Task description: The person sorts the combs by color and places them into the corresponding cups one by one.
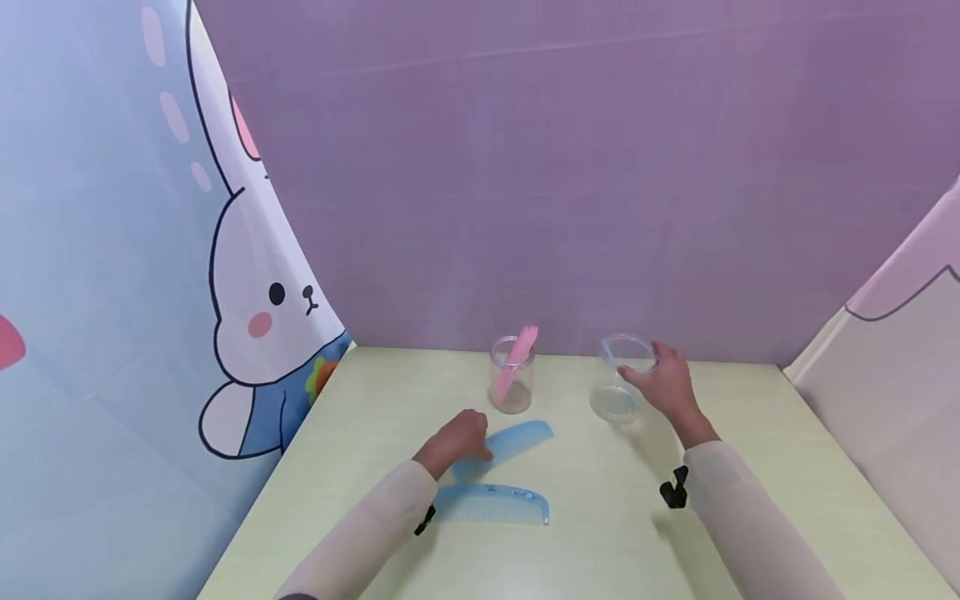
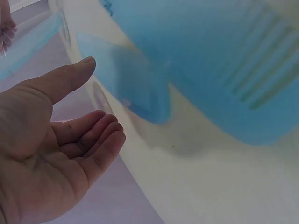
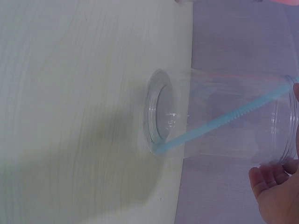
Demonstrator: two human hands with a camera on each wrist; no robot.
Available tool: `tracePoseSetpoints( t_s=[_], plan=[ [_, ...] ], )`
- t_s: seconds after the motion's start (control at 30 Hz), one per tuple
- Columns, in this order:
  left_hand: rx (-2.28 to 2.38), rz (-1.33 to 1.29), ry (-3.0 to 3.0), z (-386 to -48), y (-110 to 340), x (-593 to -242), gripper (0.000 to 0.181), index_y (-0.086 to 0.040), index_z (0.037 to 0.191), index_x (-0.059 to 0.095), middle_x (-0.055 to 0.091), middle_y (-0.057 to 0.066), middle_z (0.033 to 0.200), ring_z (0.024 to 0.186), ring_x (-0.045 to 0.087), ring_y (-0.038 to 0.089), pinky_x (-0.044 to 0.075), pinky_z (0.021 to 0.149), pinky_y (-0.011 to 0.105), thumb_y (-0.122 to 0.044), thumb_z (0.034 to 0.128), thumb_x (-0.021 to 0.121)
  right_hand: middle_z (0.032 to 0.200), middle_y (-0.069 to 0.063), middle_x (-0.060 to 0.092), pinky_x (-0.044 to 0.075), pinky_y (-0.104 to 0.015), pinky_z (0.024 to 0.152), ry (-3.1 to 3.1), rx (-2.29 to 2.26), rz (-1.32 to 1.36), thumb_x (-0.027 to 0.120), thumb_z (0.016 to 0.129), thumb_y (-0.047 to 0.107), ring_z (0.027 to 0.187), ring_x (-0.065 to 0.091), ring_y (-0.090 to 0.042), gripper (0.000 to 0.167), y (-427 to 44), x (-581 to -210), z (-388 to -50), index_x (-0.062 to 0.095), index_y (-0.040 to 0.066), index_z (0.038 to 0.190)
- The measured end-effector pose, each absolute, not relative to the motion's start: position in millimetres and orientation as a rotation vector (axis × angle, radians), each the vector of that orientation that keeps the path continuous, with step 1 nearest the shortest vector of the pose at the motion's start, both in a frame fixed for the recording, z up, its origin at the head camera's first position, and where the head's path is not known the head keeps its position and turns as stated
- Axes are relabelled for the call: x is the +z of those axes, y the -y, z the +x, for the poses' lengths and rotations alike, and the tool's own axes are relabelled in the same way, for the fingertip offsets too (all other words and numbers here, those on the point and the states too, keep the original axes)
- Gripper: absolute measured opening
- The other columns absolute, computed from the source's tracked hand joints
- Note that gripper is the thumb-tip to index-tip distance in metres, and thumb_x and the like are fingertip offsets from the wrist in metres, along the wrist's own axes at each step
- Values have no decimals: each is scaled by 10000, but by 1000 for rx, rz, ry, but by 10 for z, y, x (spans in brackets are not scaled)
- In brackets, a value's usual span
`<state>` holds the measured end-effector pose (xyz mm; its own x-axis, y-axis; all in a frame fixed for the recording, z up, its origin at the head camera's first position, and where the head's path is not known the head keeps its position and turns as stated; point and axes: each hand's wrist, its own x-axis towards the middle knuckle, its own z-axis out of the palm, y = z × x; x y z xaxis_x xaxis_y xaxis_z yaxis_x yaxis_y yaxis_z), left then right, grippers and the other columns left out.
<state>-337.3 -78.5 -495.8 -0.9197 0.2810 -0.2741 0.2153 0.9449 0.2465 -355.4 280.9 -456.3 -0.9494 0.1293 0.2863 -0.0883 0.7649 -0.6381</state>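
My right hand [image 1: 667,382] grips a clear plastic jar [image 3: 224,154] near its rim, thumb on one side and fingers on the other. Inside that jar a light blue comb [image 3: 224,122] leans slantwise. My left hand [image 1: 459,437] hovers at a light blue comb [image 1: 519,439] lying slantwise; in the left wrist view its thumb and loosely bent fingers [image 2: 100,158] stand apart with nothing between them. Nearer to me, a second loose blue comb [image 1: 495,504] lies flat, its teeth toward me. Part of it is hidden behind my left sleeve.
Left of the gripped jar, another clear jar [image 1: 513,403] stands upright with a pink comb-like piece [image 1: 517,358] poking out. Both jars are near the back edge of the pale wooden table [image 1: 592,542]. Behind it hangs a purple cloth [image 1: 525,183]; a rabbit-print curtain [image 1: 255,275] borders the left.
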Motion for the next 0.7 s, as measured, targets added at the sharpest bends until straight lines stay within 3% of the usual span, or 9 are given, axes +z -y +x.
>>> tracePoseSetpoints(
  t_s=[0.37, 0.7],
  plan=[
    [248, 381, -2808, -3270, 828, -5053, 379, -48, 984, 644, 568, 35, 885, 816, 504, 172, 520, 814, 337, -264, 773, 873, 1449, -425, 375, 375, -691, 1085, 2672, 996, -32, 743, 894, 396, 1319, 390, -564, 922, -2825, -4565, -3556, 317, -159, 1495],
    [266, 331, -2816, -3196, 821, -5067, 420, -42, 1050, 662, 575, 49, 933, 829, 517, 170, 534, 835, 343, -266, 775, 887, 1462, -424, 361, 375, -686, 1089, 2678, 1008, -45, 743, 894, 405, 1327, 385, -560, 933, -2827, -4575, -3567, 308, -148, 1505]
  ],
)
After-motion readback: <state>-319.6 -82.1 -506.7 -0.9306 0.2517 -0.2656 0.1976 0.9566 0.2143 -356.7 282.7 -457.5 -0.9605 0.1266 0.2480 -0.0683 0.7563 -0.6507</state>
